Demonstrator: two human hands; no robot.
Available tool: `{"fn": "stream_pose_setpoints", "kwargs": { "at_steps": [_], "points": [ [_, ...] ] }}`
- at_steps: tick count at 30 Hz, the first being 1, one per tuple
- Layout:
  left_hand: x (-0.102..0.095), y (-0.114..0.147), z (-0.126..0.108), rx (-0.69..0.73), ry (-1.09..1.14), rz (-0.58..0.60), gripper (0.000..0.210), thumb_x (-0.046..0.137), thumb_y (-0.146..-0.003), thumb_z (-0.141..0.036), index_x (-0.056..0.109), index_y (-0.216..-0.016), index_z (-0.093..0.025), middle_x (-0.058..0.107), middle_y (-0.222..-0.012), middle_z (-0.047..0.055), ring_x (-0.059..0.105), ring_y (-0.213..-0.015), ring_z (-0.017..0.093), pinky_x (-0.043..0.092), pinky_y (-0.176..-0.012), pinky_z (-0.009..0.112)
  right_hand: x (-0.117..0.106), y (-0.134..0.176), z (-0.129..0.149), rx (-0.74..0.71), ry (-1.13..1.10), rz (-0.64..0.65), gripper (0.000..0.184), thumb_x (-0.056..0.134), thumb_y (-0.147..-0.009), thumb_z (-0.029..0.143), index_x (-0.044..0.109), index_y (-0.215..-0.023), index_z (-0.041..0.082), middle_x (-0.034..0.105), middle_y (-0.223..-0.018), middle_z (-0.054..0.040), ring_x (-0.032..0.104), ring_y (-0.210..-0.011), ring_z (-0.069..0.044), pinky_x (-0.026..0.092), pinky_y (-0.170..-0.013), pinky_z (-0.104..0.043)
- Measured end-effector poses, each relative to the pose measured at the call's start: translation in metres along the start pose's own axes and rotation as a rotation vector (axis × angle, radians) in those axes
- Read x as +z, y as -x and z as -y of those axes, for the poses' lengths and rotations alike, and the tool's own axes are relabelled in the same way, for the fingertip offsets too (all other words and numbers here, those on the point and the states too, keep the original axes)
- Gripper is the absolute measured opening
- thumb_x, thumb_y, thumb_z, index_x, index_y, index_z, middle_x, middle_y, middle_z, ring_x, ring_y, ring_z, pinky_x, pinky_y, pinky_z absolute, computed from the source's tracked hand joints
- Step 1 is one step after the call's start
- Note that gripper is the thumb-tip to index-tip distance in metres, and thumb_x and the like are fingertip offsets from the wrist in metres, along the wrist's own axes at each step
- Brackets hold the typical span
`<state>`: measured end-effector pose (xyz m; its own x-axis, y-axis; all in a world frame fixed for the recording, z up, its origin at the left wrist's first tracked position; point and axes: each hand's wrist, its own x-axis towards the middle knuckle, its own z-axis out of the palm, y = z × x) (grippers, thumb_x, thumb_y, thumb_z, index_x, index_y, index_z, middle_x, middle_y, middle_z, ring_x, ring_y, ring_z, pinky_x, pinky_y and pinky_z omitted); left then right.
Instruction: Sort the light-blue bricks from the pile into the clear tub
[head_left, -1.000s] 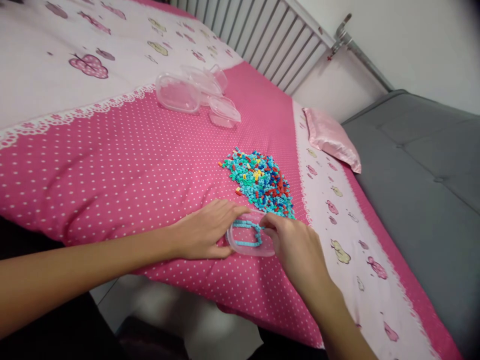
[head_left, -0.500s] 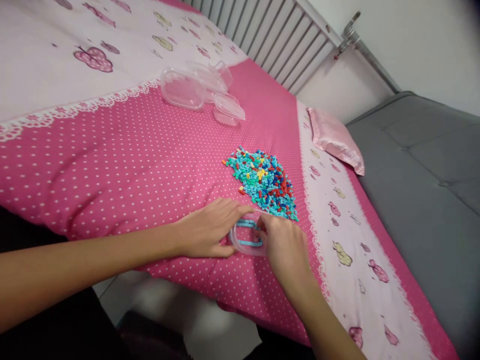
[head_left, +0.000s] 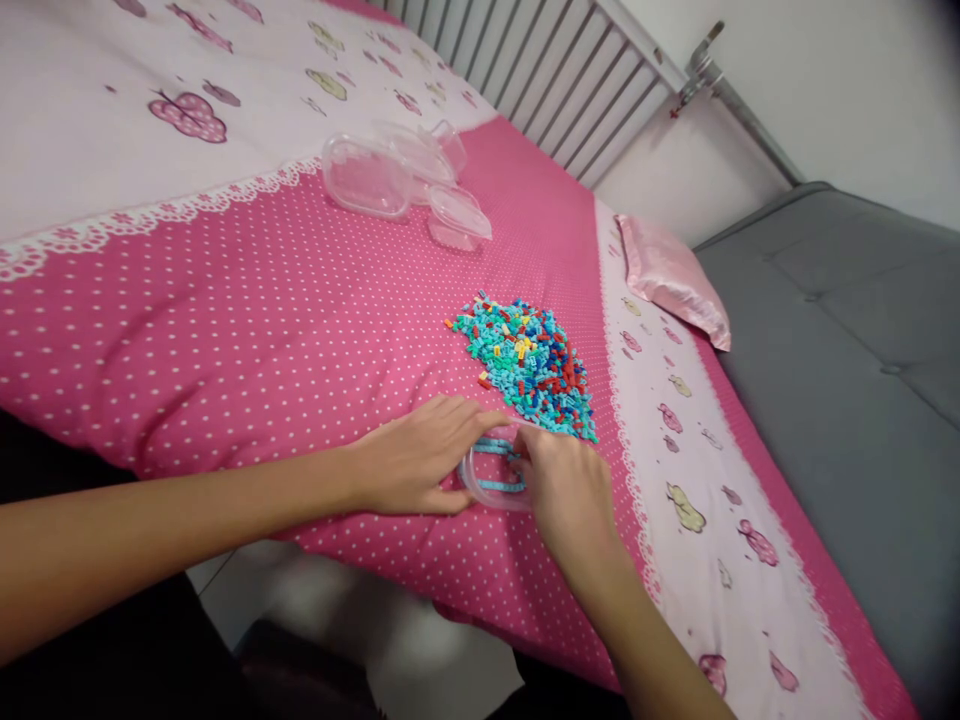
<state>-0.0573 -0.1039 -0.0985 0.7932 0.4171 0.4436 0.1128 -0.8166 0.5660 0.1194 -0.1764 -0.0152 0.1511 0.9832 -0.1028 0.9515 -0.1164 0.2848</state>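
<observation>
A clear plastic container (head_left: 474, 487) rests on the bed near its front edge, with rows of light-blue toy bricks (head_left: 501, 486) inside. My left hand (head_left: 431, 455) grips its left side, thumb at the near rim and fingers along the far rim. Over the right part of the container, my right hand (head_left: 570, 490) has its fingers pinched together beside the brick rows. What sits between those fingertips is hidden by the hand. Just beyond both hands lies a heap of small toy bricks (head_left: 525, 360), mostly light blue and green, with red, dark blue and yellow ones.
Farther back on the pink dotted bedsheet (head_left: 262, 320) are several clear plastic containers and lids (head_left: 367, 178). A pink pillow (head_left: 671, 280) lies by the grey headboard (head_left: 847, 370). Metal bars (head_left: 547, 80) stand behind the bed. Tiled floor (head_left: 420, 660) shows below the near edge.
My right hand has shifted very slightly at the container, its fingers still pinched. My left hand keeps the same hold, and the brick heap looks unchanged.
</observation>
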Motion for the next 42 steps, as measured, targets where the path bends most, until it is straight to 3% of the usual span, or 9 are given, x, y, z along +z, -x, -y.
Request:
{"fn": "stream_pose_setpoints", "kwargs": {
  "at_steps": [11,17,23,36,42],
  "points": [
    [0.002,-0.001,0.0,-0.003,0.001,-0.004,0.067,0.064,-0.086,-0.031,0.036,-0.146,-0.021,0.06,-0.137,0.014,0.059,-0.119,0.033,0.044,-0.104,0.051,-0.005,0.002,-0.002,-0.009,-0.043,-0.011,0.022,0.055,-0.101,0.02,0.075,-0.096,0.027,0.077,-0.085,-0.0021,0.068,-0.075,-0.021,0.025,-0.06,-0.034],
    [-0.001,-0.001,-0.002,0.006,0.012,-0.009,0.069,0.064,-0.085,-0.032,0.036,-0.147,-0.021,0.06,-0.137,0.015,0.059,-0.121,0.034,0.045,-0.106,0.049,-0.017,0.013,-0.009,-0.093,-0.031,0.034,0.029,0.054,-0.101,0.012,0.079,-0.102,0.026,0.073,-0.104,-0.0062,0.065,-0.104,-0.026,0.035,-0.083,-0.036],
    [0.0,-0.001,-0.001,0.001,0.018,-0.002,0.069,0.063,-0.085,-0.031,0.036,-0.147,-0.02,0.06,-0.14,0.015,0.058,-0.123,0.035,0.044,-0.106,0.052,-0.016,0.015,-0.009,-0.102,0.002,0.072,0.033,0.051,-0.102,0.011,0.082,-0.097,0.021,0.07,-0.106,-0.0107,0.064,-0.103,-0.027,0.033,-0.089,-0.043],
    [-0.001,0.0,-0.002,-0.014,0.025,0.013,0.067,0.063,-0.085,-0.03,0.036,-0.145,-0.021,0.06,-0.139,0.014,0.059,-0.121,0.033,0.044,-0.105,0.05,-0.007,0.018,-0.012,-0.121,-0.038,-0.05,0.039,0.046,-0.097,0.001,0.08,-0.1,0.02,0.071,-0.1,-0.0108,0.064,-0.098,-0.028,0.031,-0.085,-0.043],
    [-0.001,0.0,-0.002,-0.023,0.033,0.011,0.07,0.064,-0.084,-0.031,0.034,-0.147,-0.022,0.059,-0.14,0.014,0.057,-0.123,0.035,0.044,-0.107,0.052,-0.002,0.019,-0.024,-0.139,-0.233,-0.151,0.042,0.042,-0.096,0.002,0.08,-0.095,0.02,0.071,-0.097,-0.0105,0.065,-0.092,-0.028,0.033,-0.084,-0.043]
  ]
}}
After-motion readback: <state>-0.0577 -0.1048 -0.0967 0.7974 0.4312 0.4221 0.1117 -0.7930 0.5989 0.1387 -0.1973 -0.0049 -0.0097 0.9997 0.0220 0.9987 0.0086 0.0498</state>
